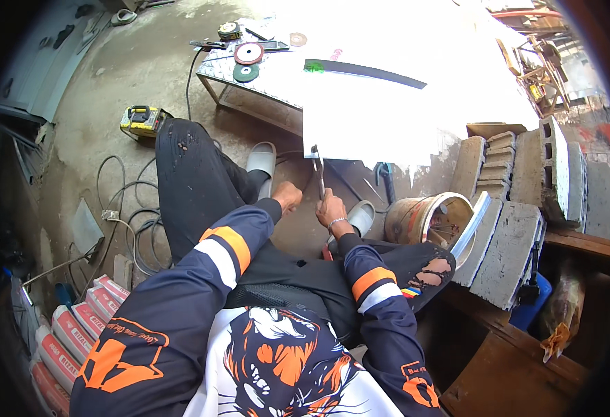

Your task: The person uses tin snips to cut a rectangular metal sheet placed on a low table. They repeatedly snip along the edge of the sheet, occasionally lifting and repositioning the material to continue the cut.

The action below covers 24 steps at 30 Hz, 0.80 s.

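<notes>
My right hand (331, 210) is wrapped round the handles of a metal tool that looks like pliers (318, 170). The tool's jaws meet the near left corner of a large, flat, glaring white sheet (367, 128), which overhangs the metal table. My left hand (288, 197) is closed, a little to the left and below the sheet's edge. Whatever its fingers hold, if anything, is hidden. A dark flat strip (367, 72) lies across the sheet.
Grinding discs (249, 53) and a tape measure (229, 30) lie on the patterned table (216, 68). A yellow-and-black boxy machine (142, 121) stands left, with cables (138, 187) on the floor. At right are a bucket (416, 221) and concrete blocks (506, 250); red-and-white bags (76, 326) are stacked lower left.
</notes>
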Each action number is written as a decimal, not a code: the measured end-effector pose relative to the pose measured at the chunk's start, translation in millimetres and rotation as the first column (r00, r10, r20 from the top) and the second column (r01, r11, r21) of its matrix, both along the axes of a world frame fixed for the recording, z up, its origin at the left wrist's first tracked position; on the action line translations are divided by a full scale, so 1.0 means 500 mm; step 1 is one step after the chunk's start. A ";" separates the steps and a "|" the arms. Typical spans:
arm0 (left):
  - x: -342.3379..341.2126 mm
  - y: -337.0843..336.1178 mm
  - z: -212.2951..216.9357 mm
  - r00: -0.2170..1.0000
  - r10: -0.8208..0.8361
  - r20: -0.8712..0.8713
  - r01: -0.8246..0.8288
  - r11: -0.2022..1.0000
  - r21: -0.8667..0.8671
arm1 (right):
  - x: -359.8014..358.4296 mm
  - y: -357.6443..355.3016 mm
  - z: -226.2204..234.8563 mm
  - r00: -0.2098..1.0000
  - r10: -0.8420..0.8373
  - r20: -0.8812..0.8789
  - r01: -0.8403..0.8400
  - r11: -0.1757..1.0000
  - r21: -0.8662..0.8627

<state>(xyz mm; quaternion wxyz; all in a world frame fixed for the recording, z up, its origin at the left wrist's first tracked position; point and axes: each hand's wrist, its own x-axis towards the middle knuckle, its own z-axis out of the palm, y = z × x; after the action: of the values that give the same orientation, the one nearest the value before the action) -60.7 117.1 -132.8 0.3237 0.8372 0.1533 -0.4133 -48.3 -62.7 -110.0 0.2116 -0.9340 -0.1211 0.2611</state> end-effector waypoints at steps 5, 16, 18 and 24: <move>-0.070 -0.059 0.038 0.734 0.421 -0.533 -0.679 0.485 -0.551 | 0.022 0.030 0.022 0.996 -0.066 -0.057 0.067 0.997 0.029; -0.034 -0.064 -0.002 0.536 0.743 -0.401 -0.784 0.263 -0.562 | 0.004 0.048 -0.008 0.967 -0.255 0.015 0.242 0.934 0.262; -0.016 -0.052 -0.010 0.572 0.657 -0.491 -0.696 0.072 -0.714 | -0.004 0.042 -0.017 0.967 -0.255 -0.009 0.247 0.930 0.270; 0.002 -0.079 0.029 0.715 0.697 -0.054 -0.583 0.552 -0.597 | 0.000 0.053 0.027 0.895 -0.297 -0.333 0.365 0.917 0.161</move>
<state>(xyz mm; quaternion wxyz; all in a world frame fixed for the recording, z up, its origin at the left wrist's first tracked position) -59.4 77.7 -118.4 0.7011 0.6188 0.2848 -0.2108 -48.5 -36.1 -96.3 0.3707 -0.8608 0.0463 0.3456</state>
